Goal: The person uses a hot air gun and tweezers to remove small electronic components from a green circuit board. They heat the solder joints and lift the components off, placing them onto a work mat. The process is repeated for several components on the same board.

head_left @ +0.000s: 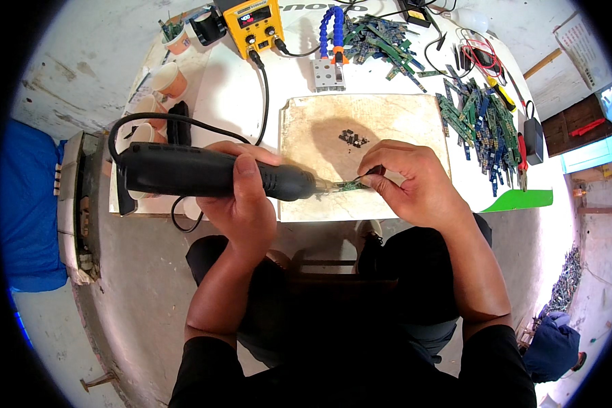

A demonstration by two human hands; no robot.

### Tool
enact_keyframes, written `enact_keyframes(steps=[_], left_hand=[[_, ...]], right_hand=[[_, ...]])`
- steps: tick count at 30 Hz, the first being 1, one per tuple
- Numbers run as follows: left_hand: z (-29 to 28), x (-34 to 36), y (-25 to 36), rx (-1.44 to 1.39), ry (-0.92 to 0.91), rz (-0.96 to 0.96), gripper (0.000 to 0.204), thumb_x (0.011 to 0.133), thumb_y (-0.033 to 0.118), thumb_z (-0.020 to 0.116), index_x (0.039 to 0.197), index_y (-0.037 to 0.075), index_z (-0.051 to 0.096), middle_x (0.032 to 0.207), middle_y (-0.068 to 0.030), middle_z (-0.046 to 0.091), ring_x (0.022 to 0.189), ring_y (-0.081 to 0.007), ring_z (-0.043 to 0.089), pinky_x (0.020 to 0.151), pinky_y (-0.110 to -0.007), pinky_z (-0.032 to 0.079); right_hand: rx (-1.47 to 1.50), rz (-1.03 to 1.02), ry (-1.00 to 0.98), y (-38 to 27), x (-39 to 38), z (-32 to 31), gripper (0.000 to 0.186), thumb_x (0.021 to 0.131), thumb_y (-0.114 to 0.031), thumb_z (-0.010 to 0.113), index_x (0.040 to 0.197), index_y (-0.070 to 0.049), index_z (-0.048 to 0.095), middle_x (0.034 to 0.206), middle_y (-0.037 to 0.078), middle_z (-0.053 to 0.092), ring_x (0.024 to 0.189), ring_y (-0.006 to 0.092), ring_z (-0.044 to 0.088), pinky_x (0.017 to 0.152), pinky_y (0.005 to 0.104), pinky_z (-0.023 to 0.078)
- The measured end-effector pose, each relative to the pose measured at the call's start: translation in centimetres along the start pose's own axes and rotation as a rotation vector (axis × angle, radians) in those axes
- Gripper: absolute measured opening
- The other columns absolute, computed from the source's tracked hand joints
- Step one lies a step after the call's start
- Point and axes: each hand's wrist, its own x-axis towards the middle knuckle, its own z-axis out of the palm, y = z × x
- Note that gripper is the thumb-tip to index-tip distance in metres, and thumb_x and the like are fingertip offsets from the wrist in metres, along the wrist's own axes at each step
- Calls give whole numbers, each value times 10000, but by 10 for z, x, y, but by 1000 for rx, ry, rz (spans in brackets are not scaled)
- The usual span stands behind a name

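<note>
My left hand [241, 180] is closed around a black handheld hot-air tool [177, 170], held level with its metal nozzle pointing right. My right hand [404, 180] pinches a narrow green circuit board strip [350, 184] at the nozzle's tip, along with something small and dark that I cannot make out clearly. Both are over a stained cream work board [306, 122] on the white table. A small pile of black components [352, 139] lies on that board, just beyond my right fingers.
A yellow control station [249, 27], blue jointed hose stand [329, 74] and circuit-strip heap [381, 41] sit at the back. More strips [483, 129], pliers [522, 163] and cables lie right; paper cups [168, 79] stand left. Dark blue fabric [551, 340] is at lower right.
</note>
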Motion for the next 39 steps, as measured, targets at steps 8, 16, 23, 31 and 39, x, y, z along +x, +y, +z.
enact_keyframes(steps=[8,16,23,31,39], left_hand=[[1,-2,2,-62,-13,-30,142,983,138,555,1016,9,506,802,-117,668,746,-153,626,768,-283,512],[0,-1,-1,5,12,-19,175,996,194,536,1038,28,502,780,-130,673,690,-158,637,696,-269,533],[2,-1,-1,-5,6,-20,175,996,196,539,1038,31,502,784,-122,675,701,-157,639,684,-258,528],[5,-3,-2,-14,-20,-1,183,997,199,551,1034,28,500,799,-112,677,703,-154,644,684,-255,534],[1,-1,0,-1,-12,-6,170,1001,194,540,1033,32,502,776,-113,675,705,-163,647,707,-269,534]], right_hand=[[-17,-20,-2,0,0,0,117,817,40,682,912,-17,646,858,146,654,783,323,661,672,363,517],[-19,-14,-2,-1,0,0,114,820,39,679,911,-19,642,864,146,660,785,334,660,669,371,518],[-54,-2,-38,-2,-1,-2,109,842,70,681,923,6,646,910,112,673,777,203,655,723,297,525],[-61,-12,-38,-1,-1,-2,109,841,69,683,920,4,647,909,113,672,778,206,655,718,296,525],[-34,-7,-35,-2,-1,-2,108,842,75,681,917,4,646,907,112,671,784,204,656,718,299,526]])
